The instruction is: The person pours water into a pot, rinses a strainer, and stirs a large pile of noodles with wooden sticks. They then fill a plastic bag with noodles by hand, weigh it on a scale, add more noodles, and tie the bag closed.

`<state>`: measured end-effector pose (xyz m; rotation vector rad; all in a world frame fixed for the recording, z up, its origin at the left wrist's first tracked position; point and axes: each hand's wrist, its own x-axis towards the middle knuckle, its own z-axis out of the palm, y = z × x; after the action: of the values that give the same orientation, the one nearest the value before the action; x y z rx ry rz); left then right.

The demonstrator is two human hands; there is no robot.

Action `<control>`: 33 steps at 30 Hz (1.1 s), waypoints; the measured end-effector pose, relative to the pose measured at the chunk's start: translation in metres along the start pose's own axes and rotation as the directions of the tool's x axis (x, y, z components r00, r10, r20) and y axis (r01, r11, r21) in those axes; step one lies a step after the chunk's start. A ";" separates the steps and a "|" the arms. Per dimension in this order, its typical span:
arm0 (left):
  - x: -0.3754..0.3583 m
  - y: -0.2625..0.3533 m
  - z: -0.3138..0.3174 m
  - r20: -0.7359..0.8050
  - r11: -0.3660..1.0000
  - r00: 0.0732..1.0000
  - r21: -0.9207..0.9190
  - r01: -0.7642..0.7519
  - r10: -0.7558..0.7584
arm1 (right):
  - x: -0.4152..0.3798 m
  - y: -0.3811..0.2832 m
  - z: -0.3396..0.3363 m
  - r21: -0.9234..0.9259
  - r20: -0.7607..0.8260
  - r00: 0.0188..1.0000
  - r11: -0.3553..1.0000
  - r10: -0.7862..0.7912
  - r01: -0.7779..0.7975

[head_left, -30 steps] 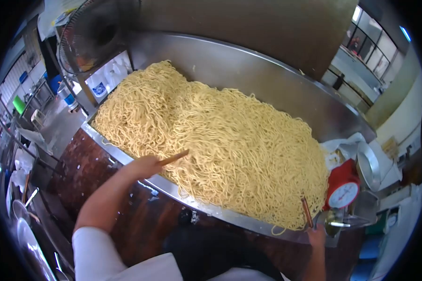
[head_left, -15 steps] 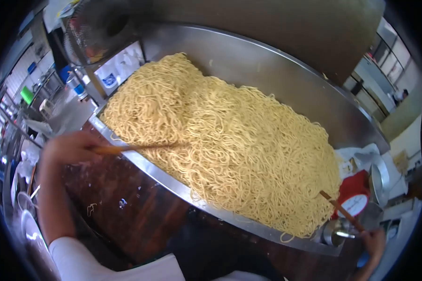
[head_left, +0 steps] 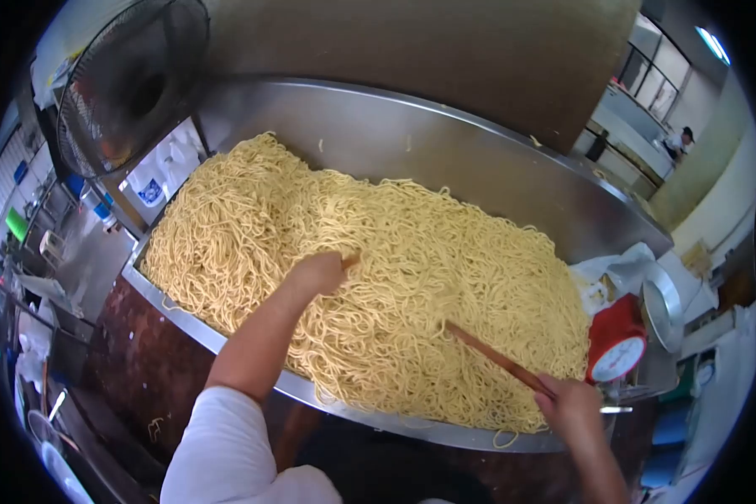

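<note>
A big heap of yellow noodles (head_left: pixel 395 311) fills a long metal tray (head_left: pixel 172 312) with a high back wall. Over the middle of the heap, my left hand (head_left: pixel 321 274) is closed around a wooden stick; only a short end of it (head_left: pixel 350 261) shows beyond the fist. Near the right front of the tray, my right hand (head_left: pixel 569 405) grips a second wooden stick (head_left: pixel 500 359). Its tip points left and reaches into the noodles.
A red scale (head_left: pixel 616 339) with a white dial stands at the tray's right end, beside a metal pan (head_left: pixel 665 309). A large fan (head_left: pixel 134 88) is at the back left, near white plastic jugs (head_left: pixel 161 175). Far right, another person (head_left: pixel 679 143) is in the background.
My left hand has moved right, from outside the tray's front left edge to over the noodles. My right hand has come inward and its stick now reaches farther into the heap. The view has shifted.
</note>
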<state>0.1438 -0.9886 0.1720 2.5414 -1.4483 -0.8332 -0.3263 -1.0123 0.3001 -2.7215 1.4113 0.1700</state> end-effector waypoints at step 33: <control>-0.145 -0.107 -0.032 -0.146 0.903 0.986 -0.430 0.010 -0.080 | 0.284 -0.110 0.044 0.454 -0.132 0.984 0.875 -0.123 0.170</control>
<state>0.1841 -0.8172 0.2220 2.2531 -1.0248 -0.8227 -0.0770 -1.1742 0.2211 -2.4399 1.0802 -0.2823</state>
